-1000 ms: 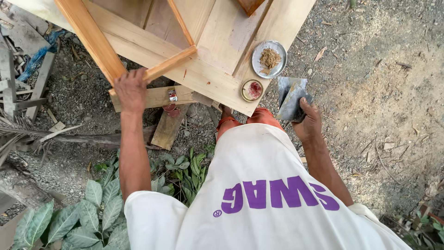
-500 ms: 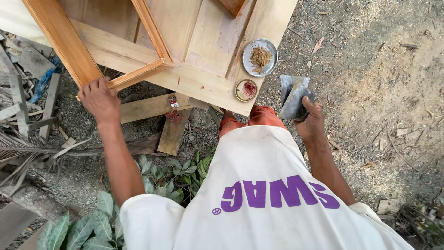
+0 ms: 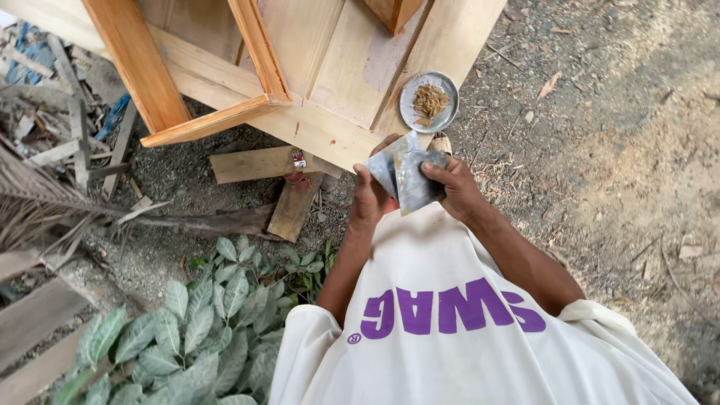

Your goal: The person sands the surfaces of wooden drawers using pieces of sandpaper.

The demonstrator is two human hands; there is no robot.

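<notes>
Both hands close before the white shirt (image 3: 465, 352): left hand (image 3: 369, 201) and right hand (image 3: 454, 189) each pinching a thin grey metal scraper blade (image 3: 409, 180), the two blades overlapping between them. Bare fingers on thin edges, so a slip likely means a cut or a dropped blade. Just beyond, a small round dish of brownish filler (image 3: 428, 101) at the wooden door panel's (image 3: 337, 67) corner; easily knocked off.
</notes>
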